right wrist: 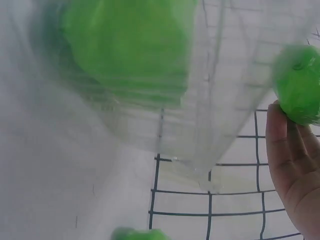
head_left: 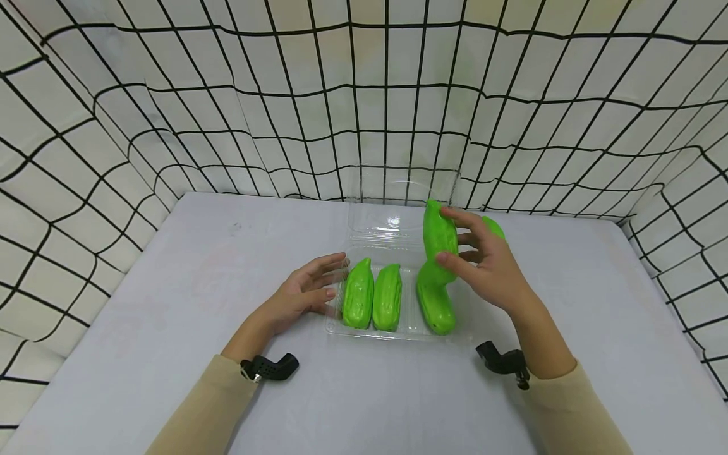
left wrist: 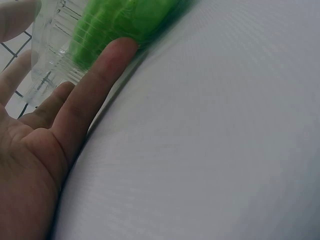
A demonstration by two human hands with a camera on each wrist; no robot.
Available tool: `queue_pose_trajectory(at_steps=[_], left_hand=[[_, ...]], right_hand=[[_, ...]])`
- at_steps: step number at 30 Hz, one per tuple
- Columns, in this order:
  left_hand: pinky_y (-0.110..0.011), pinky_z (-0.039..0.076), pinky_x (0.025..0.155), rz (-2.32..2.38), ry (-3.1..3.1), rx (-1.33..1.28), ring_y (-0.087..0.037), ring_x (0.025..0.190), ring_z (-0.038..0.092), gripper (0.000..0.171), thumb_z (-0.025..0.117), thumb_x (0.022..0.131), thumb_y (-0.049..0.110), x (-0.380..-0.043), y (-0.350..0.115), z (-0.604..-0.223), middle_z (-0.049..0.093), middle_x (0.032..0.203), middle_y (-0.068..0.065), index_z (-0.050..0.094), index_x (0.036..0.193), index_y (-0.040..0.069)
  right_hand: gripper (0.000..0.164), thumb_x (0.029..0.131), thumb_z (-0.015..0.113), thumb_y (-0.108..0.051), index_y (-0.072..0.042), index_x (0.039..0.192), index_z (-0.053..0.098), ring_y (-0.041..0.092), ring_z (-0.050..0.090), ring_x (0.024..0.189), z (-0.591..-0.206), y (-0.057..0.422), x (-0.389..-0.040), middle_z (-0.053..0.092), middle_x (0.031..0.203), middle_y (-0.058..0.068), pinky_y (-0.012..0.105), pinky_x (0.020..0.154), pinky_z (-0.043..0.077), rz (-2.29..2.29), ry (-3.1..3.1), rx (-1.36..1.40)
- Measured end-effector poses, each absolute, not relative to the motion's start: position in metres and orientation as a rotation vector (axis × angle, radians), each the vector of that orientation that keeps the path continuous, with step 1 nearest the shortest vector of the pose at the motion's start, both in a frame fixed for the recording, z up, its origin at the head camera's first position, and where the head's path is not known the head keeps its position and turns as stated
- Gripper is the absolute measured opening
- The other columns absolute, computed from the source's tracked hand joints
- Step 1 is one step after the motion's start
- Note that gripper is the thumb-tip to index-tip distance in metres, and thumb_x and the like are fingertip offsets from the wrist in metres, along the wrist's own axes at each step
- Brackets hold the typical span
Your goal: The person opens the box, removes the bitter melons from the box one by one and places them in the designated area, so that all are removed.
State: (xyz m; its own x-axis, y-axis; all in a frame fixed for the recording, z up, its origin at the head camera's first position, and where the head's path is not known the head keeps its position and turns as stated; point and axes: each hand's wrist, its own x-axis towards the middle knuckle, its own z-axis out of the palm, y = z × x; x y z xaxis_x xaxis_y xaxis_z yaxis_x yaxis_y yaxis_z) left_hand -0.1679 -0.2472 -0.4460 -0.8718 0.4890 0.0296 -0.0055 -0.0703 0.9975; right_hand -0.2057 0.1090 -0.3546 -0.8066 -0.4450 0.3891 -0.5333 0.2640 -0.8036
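Note:
A clear plastic clamshell box [head_left: 409,333] lies with its lid [head_left: 375,221] tipped back behind it. Two bright green, ridged toy gourds [head_left: 358,296] sit side by side in its left half, and another green gourd [head_left: 436,308] lies at the right. My right hand [head_left: 483,262] pinches a green gourd [head_left: 439,230] between thumb and fingers above the box's right back part. In the head view its lower end overlaps the gourd below. My left hand [head_left: 304,287] rests at the box's left side, fingers extended; the left wrist view has a fingertip [left wrist: 122,50] against the clear wall.
One more green gourd [head_left: 493,226] lies on the white tabletop [head_left: 364,392] behind my right hand, mostly hidden by it. Black wire grid [head_left: 387,107] over white sheeting surrounds the table's back and sides. Black wrist cameras [head_left: 273,368] sit at both cuffs.

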Motion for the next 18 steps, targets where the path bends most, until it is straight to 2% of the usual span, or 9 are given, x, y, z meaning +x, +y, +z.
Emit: queue_pose_trajectory(at_steps=[8, 18], left_hand=[[-0.051, 0.059, 0.083, 1.996, 1.876, 0.518, -0.040, 0.147, 0.028, 0.067, 0.057, 0.097, 0.007, -0.168, -0.247, -0.449, 0.026, 0.162, -0.015, 0.028, 0.157, 0.010], [-0.051, 0.059, 0.083, 1.999, 1.876, 0.522, -0.041, 0.147, 0.028, 0.067, 0.056, 0.097, 0.004, -0.169, -0.248, -0.448, 0.026, 0.162, -0.015, 0.027, 0.157, 0.008]], right_hand=[[0.067, 0.090, 0.069, -0.002, -0.022, 0.149, 0.045, 0.013, 0.065, 0.103, -0.353, 0.123, -0.210, 0.053, 0.139, 0.008, 0.023, 0.080, 0.059, 1.598, -2.417, 0.854], [0.067, 0.091, 0.069, -0.003, -0.023, 0.150, 0.045, 0.014, 0.064, 0.103, -0.349, 0.141, -0.218, 0.052, 0.138, 0.009, 0.018, 0.081, 0.057, 1.589, -2.401, 0.724]])
